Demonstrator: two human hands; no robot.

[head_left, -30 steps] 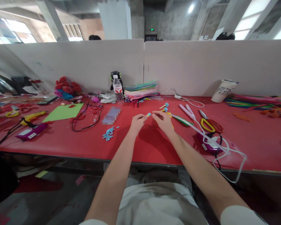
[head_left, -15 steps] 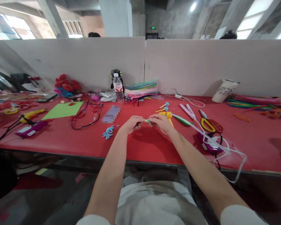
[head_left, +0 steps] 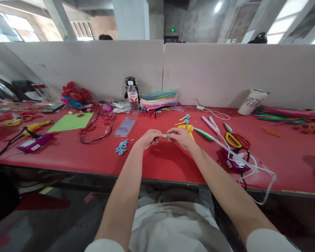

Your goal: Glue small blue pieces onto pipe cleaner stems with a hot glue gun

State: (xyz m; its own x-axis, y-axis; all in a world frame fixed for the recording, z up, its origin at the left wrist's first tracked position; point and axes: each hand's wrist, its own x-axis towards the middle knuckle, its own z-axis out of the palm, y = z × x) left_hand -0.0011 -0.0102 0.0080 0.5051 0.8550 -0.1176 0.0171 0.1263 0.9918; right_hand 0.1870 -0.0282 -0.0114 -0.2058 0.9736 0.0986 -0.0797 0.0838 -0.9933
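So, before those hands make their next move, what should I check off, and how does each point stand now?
1. Small blue-and-yellow piece in hand: ok, pinched between the left hand and the right hand.
2. Grip firm enough: cannot tell.
3. Yellow plastic glue gun well away from the right hand: not ok, it lies close beside it.
4. Glue gun's heat: cannot tell.
5. Heap of short light-blue pieces apart from the hands: ok, left of the left hand.
6. Clear plastic bottle capped: ok, white cap on.
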